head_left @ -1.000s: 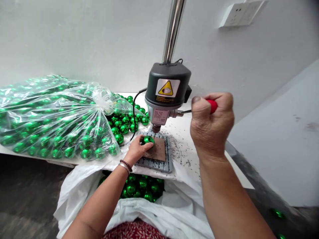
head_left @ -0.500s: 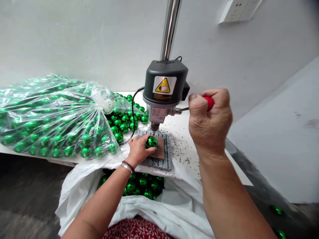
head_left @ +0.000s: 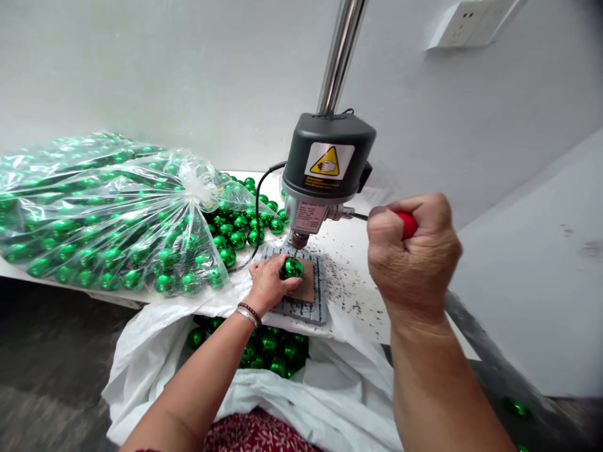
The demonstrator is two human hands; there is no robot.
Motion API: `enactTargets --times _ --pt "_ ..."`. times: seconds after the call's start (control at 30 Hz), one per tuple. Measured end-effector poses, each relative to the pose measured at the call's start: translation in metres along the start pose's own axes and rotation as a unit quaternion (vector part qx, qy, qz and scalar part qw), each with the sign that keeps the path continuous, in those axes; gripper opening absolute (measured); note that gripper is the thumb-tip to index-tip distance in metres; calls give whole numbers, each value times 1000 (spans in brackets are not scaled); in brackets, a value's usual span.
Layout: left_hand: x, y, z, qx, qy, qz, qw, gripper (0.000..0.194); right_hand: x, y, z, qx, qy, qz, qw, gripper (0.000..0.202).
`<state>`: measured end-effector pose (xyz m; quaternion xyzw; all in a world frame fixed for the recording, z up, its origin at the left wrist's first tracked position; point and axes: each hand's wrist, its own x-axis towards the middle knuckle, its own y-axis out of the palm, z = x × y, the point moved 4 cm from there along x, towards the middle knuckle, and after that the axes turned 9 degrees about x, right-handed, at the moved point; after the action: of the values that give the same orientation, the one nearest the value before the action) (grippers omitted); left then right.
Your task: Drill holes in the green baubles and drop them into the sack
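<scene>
A shiny green bauble rests on a brown board over the slotted grey base plate of a drill press. My left hand is closed around the bauble's left and near sides. Directly above it is the drill chuck, its thin bit reaching down to the bauble's top; whether it has pierced the shell I cannot tell. My right hand is wrapped round the red knob of the press's feed lever, to the right of the machine.
A tied clear plastic bag full of green baubles fills the table's left, with loose baubles beside it. Dark shavings litter the white tabletop. Below the front edge, a white sack holds more baubles. A black cable hangs left of the press.
My right hand has lowered with the red lever knob, and the bit now meets the bauble's top. My left hand keeps its hold. The whole view has tilted slightly.
</scene>
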<state>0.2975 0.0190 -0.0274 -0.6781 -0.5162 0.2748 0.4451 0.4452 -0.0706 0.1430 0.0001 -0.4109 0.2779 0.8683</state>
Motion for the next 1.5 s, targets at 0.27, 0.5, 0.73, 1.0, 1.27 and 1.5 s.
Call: enactTargets --times 0.27,0.5,0.73,1.0,1.27,1.5 --pt "-1 2 0 4 -5 -6 1000 52 -5 1 0 1 -14 -2 1000 14" --pt "-4 1 0 -2 2 -10 1000 51 -12 1 -5 -5 -55 -17 998 14" --pt "-6 2 0 -33 1 -10 999 45 -20 1 -10 -4 -129 -51 990 12" --pt "-5 5 2 -59 8 -16 998 45 -40 5 -20 -2 -153 -79 985 12" --pt "-6 4 3 -66 8 -12 998 44 -51 9 -28 -9 -190 -112 975 10" --pt "-5 6 3 -74 7 -22 997 44 -56 12 -34 10 -170 -106 980 13"
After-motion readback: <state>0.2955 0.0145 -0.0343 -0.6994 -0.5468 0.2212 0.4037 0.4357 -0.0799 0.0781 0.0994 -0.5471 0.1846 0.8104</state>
